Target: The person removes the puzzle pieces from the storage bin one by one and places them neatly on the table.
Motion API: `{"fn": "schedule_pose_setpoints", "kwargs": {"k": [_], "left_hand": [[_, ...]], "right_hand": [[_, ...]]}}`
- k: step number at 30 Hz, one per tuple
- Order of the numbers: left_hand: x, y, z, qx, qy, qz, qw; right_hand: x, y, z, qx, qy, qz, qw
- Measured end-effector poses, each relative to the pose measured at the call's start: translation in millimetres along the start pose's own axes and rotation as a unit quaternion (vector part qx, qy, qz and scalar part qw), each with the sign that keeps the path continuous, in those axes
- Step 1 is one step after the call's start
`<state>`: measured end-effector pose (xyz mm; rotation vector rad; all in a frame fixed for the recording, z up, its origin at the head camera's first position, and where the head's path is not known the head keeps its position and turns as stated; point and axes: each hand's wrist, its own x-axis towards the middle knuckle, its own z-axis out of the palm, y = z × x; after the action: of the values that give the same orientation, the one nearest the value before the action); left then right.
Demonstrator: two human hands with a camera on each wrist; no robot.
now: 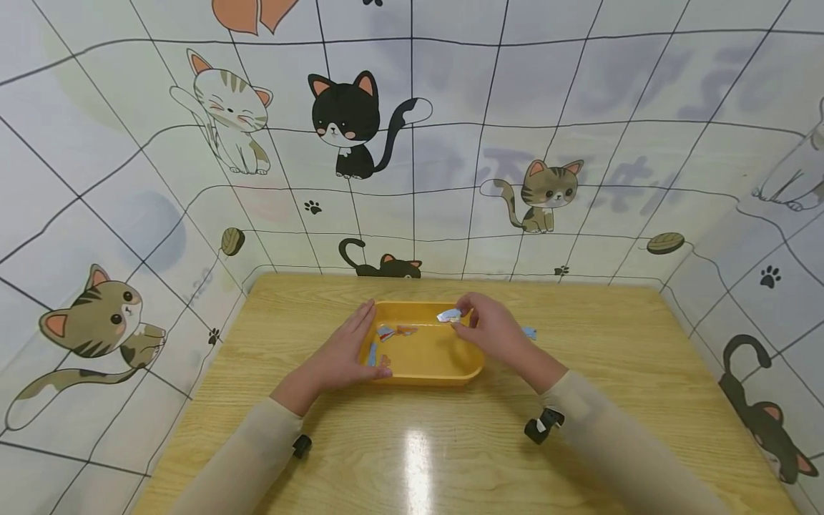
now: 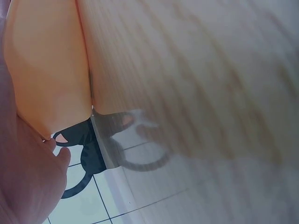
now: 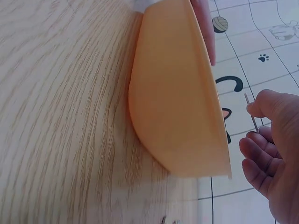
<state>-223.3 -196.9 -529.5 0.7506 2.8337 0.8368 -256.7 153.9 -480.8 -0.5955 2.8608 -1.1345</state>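
A yellow tray (image 1: 428, 380) stands on the wooden table. My left hand (image 1: 341, 350) rests along its left end, with fingers extended toward the far corner and the thumb lying across the near rim. Above the tray's far right corner, my right hand (image 1: 496, 330) pinches a thin flat piece (image 1: 449, 315), light blue and white, between thumb and fingertips. The right wrist view shows this piece edge-on, beyond the tray wall. Inside the tray's left part lie several small irregular flat pieces, among them a blue one (image 1: 373, 355) and an orange-brown one (image 1: 406, 330).
Another small blue piece (image 1: 529, 332) lies on the table (image 1: 618, 372) just right of the right hand, partly hidden by it. A wall covering (image 1: 444, 157) printed with cats and grid lines surrounds the table at the back and sides. Both wrists wear black devices.
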Motion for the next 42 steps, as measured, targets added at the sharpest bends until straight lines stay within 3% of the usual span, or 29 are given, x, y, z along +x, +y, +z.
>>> {"fn": "schedule_pose_setpoints", "kwargs": {"k": [16,33,42], "left_hand": [[0.4,-0.6,-0.7,0.011,-0.002,0.003,0.9999],[0.8,0.0,0.3,0.009,-0.002,-0.002,1.0],[1.3,-1.2,1.9,0.009,-0.004,-0.009,0.9999]], "right_hand": [[-16.9,23,-25,0.006,0.027,0.004,0.9996],[-35.3,53,-46,-0.069,0.045,0.016,0.9964],[-48.0,78,-60,-0.075,0.06,0.039,0.9946]]}}
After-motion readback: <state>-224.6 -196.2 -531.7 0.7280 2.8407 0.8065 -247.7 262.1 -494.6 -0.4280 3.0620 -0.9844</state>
